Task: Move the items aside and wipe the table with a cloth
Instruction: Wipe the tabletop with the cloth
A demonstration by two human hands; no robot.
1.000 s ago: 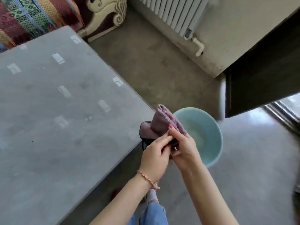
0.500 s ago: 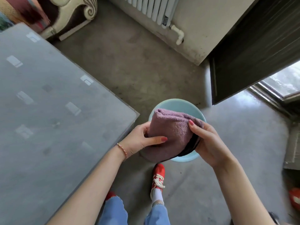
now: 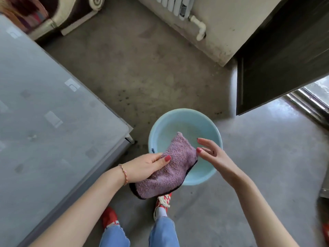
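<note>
Your left hand grasps the purple cloth, thumb pressed on top, holding it above the near rim of the light blue basin on the floor. Your right hand is released, fingers spread beside the cloth's right edge. The grey table stands to your left.

The cloth at lower centre looks like nubby purple terry with a dark bound edge. The basin is smooth, slightly glossy pale blue plastic. At left, the table has a frosted, glass-like top. The floor is matt, stained concrete, shinier at right.
</note>
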